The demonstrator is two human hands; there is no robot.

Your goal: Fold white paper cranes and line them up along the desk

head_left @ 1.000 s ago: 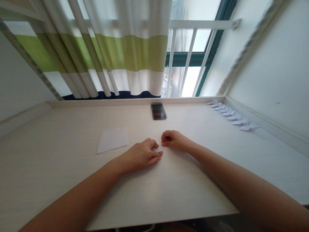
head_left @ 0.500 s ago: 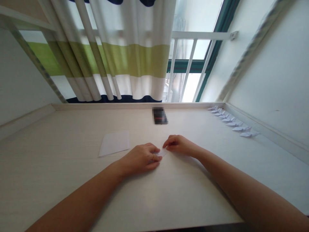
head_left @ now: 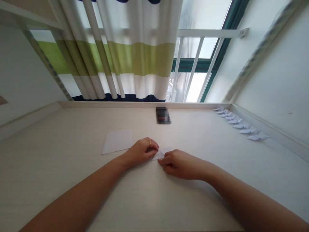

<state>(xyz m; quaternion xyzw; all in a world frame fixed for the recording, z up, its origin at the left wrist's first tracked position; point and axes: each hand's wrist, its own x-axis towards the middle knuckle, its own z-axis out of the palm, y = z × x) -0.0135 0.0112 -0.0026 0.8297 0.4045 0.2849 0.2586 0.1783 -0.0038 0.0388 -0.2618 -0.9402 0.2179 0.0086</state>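
A small folded piece of white paper (head_left: 159,155) lies on the pale tabletop (head_left: 149,196), between my two hands. My left hand (head_left: 144,149), with a ring on one finger, has its fingers curled onto the paper's left edge. From the right, my right hand (head_left: 177,163) pinches the lower right part of the paper between thumb and fingers. Fingers cover some of the folds. To the left of my left hand rests a flat stack or sheet of white paper (head_left: 117,141).
Several folded white paper cranes (head_left: 248,131) stand in a row along the right side. A dark, pixelated object (head_left: 163,116) sits near the back ledge (head_left: 108,104). Behind are a striped curtain (head_left: 145,59) and a white railing (head_left: 210,33).
My right hand has come down and closer, to the paper's lower edge. My left hand has shifted up and slightly left, its fingers more curled. The view has moved slightly.
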